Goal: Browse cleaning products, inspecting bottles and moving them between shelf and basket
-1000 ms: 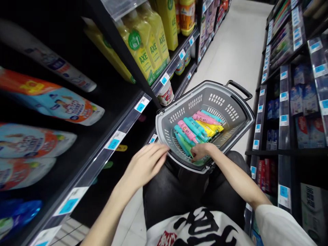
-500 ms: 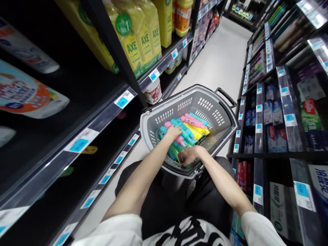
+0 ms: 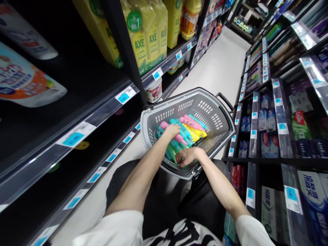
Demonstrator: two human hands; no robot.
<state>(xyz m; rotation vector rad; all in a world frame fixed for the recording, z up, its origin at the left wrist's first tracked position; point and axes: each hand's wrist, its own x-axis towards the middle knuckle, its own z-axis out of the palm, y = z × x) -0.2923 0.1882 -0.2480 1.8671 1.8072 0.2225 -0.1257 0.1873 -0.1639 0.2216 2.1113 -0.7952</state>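
A grey shopping basket (image 3: 146, 128) with slotted walls stands between my knees. Inside lie several pink and teal bottles, among them a pink bottle (image 3: 180, 138) and a teal bottle (image 3: 186, 131), plus a yellow packet (image 3: 194, 133). My left hand (image 3: 172, 131) is wrapped over the pink bottle, its fingertips partly hidden. Lower down, the curled fingers of my right hand (image 3: 189, 155) close around the end of a green bottle (image 3: 174, 152) near the basket's front wall. Another pink bottle (image 3: 191, 122) lies at the far side of the pile.
Dark shelving on the left carries yellow AXE bottles (image 3: 152, 37) and a white pouch (image 3: 28, 78). A white tub (image 3: 154, 90) sits on a lower shelf by the basket. Shelves with toothpaste boxes (image 3: 269, 147) line the right. A pale floor aisle (image 3: 212, 58) runs ahead.
The view has shifted slightly. My left hand and the pink bottle under it have moved a little within the pile. My right hand remains at the green bottle, with its fingers more visible.
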